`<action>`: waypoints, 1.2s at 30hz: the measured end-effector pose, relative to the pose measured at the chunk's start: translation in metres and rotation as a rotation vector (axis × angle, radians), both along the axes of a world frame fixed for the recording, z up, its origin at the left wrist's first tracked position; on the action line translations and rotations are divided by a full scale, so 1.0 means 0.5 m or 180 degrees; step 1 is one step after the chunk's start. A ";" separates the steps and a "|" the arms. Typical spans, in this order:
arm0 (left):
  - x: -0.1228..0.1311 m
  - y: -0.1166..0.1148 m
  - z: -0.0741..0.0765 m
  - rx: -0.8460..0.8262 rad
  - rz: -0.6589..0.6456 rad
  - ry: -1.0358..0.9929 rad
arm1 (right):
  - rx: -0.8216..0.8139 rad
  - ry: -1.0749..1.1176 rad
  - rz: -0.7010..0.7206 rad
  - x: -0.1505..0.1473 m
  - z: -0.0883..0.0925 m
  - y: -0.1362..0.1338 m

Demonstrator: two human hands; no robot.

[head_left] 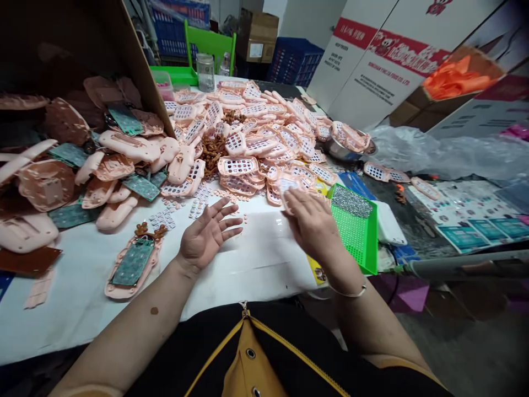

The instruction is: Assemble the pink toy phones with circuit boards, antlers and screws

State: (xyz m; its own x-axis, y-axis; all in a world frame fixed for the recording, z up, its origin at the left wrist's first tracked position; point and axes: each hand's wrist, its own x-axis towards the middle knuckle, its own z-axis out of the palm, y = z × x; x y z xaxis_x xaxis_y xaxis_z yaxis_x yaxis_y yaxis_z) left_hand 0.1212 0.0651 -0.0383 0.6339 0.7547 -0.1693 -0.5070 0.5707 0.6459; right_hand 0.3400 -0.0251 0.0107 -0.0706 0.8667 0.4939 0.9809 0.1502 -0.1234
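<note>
Left hand [209, 234]: fingers [231, 221] spread wide, holding nothing, just in front of the pile of pink plastic shells [252, 140].
Right hand [309, 223]: fingers [300, 203] pressed together on a pale perforated shell [289, 184] at the pile's near edge; whether they pinch it, I cannot tell.
In front of the pile: small pink studs [202, 201] scattered on the white-covered counter [256, 259].
Right of the pile: a green perforated tray [355, 237] bearing silver rhinestones [352, 201]; beyond it, a steel bowl [345, 149].
Left of the pile: a pink shell with a green panel [132, 262].
</note>
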 end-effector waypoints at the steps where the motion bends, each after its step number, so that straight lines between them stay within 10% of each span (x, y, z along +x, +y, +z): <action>1: -0.001 0.002 -0.002 -0.0034 0.0084 0.0067 | -0.0118 -0.0158 -0.0264 0.028 -0.002 -0.012; 6: -0.001 0.003 0.003 -0.0090 0.0298 0.0196 | -0.0897 -0.1110 -0.0974 0.121 -0.024 -0.047; 13: 0.002 0.001 0.014 -0.0221 0.0356 0.0209 | -0.1221 -0.1399 -0.0753 0.134 0.013 -0.021; 25: 0.000 0.008 0.011 -0.0440 0.0467 0.0112 | -0.0990 -0.1572 0.0150 -0.031 0.017 0.327; 36: 0.022 0.007 -0.006 0.0219 0.1390 0.0043 | -0.0480 -0.0595 0.0972 -0.117 -0.049 0.126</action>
State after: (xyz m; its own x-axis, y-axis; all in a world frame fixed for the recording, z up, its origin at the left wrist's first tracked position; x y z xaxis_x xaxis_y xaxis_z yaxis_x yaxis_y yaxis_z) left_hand 0.1324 0.0686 -0.0413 0.2511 0.9611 -0.1154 -0.6824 0.2603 0.6831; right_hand 0.2814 0.0381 -0.0138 -0.4133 0.8537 0.3167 0.9015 0.4327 0.0103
